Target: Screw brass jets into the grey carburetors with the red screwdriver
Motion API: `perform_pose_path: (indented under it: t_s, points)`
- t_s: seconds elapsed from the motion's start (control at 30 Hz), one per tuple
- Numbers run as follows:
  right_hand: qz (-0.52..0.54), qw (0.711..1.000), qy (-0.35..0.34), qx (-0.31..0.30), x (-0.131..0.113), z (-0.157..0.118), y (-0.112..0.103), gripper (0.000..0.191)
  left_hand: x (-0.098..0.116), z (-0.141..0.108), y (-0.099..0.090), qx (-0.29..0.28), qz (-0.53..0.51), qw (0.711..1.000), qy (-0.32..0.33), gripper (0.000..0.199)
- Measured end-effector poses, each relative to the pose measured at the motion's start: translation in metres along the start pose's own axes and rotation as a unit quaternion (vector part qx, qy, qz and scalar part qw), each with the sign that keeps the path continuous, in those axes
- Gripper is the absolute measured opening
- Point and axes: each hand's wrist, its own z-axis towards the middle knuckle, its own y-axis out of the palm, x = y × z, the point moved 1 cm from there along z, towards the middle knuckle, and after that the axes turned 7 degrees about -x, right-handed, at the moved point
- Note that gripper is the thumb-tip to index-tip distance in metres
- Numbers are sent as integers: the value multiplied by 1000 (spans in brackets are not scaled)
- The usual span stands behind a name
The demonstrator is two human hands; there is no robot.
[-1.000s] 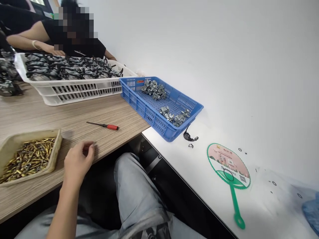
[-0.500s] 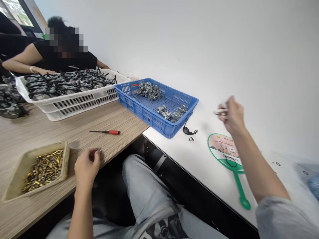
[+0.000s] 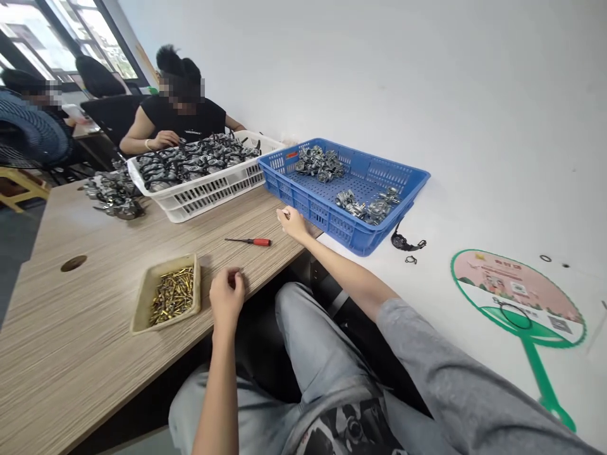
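Right hand (image 3: 294, 224) clenched on a small item (image 3: 287, 215), too small to tell, just beside the blue plastic crate (image 3: 303, 205); left hand (image 3: 227, 297) curled, contents unclear, near the brass-pin tray (image 3: 142, 300) on the wood-grain table (image 3: 95, 303).

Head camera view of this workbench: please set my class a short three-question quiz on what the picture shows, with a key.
1. True or false: the red-handled screwdriver lies inside the blue perforated crate.
2. Multiple choice: which hand is nearer that crate? A) the left hand B) the right hand
3. Short answer: what lies in the beige tray?

Key: 1 false, it lies on the wooden desk; 2 B; 3 small brass-coloured metal parts.
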Motion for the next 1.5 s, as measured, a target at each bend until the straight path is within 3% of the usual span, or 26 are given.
perform_pose_path:
  t_s: [0.13, 0.27, 0.53, 0.83, 0.97, 1.23, 1.37, 1.5]
  points:
    - [-77, 996, 41, 16, 33, 4, 9, 35, 2, 0, 0, -14, 22, 1000, -8, 29]
    - [-178, 983, 40, 8, 43, 10, 18, 37, 1, 1, 2, -22, 51, 998, 9, 32]
    - [-320, 947, -13, -36, 33, 38, 37, 35, 5, 0, 0, -23, 63, 997, 29, 34]
    - [-399, 916, -30, -21, 12, 27, 33, 41, -14, 2, 9, -14, 7, 998, 68, 33]
    - [-406, 913, -36, -9, -2, 38, 8, 36, -14, 0, 10, -18, -4, 998, 65, 31]
    - [-401, 914, -41, -37, -51, 96, -53, 36, -7, -4, 9, -17, 47, 998, 42, 29]
    - [-411, 910, 4, -51, -63, 124, -107, 35, -8, -5, 9, -14, 38, 998, 48, 31]
    - [-429, 896, 103, -52, -46, 143, -174, 36, -12, -6, 10, -10, 15, 998, 52, 32]
